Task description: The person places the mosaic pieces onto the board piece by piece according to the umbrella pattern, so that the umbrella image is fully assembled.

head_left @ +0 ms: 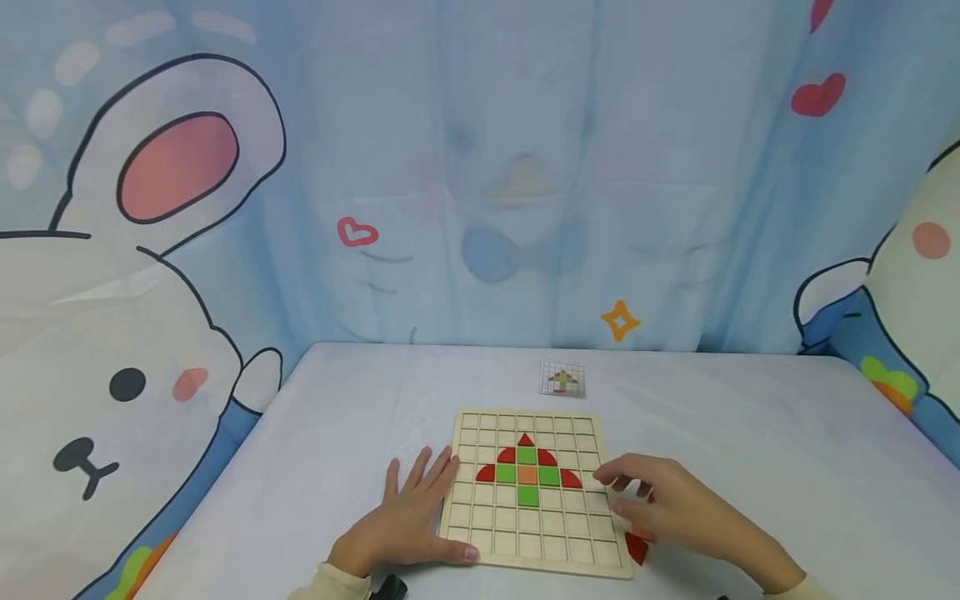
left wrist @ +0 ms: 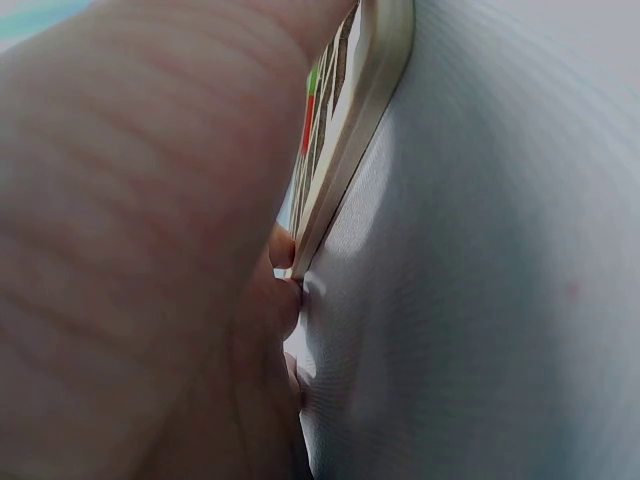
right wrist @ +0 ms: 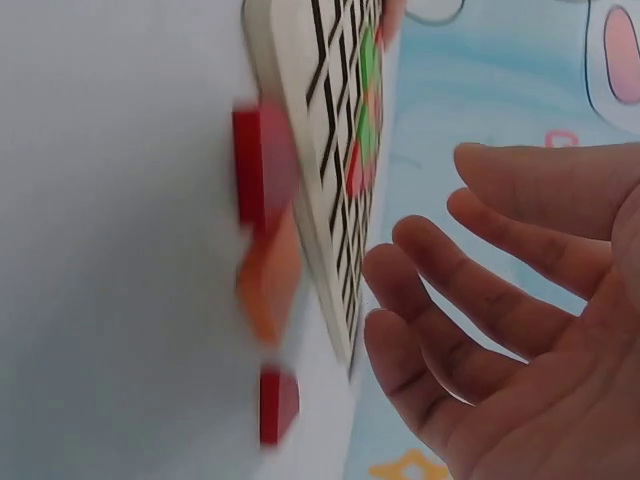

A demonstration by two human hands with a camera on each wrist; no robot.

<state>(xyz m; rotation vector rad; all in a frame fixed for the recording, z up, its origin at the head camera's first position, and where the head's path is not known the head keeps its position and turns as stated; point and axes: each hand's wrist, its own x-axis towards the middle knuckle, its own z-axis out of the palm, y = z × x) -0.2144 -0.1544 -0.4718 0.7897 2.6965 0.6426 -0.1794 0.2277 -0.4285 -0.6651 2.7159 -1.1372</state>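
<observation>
A square wooden grid board [head_left: 555, 568] lies on the table. On it, green squares [head_left: 528, 496], an orange square [head_left: 527, 475], red quarter-round pieces [head_left: 571, 478] and a red triangle [head_left: 526, 440] form a rocket-like pattern. My left hand [head_left: 408, 517] rests with spread fingers at the board's left edge, its thumb at the front edge. Over the right edge hovers my right hand [head_left: 675, 504], fingers loosely bent with nothing between them. Beside that edge, the right wrist view shows a red piece [right wrist: 262, 165], an orange piece [right wrist: 268, 280] and another red piece [right wrist: 279, 405].
Behind the board lies a small card [head_left: 562, 380] printed with a similar pattern on a grid. A white cloth covers the table [head_left: 360, 417]. A blue curtain [head_left: 510, 125] with cartoon figures hangs at the back. Something black [head_left: 388, 588] sits by my left wrist.
</observation>
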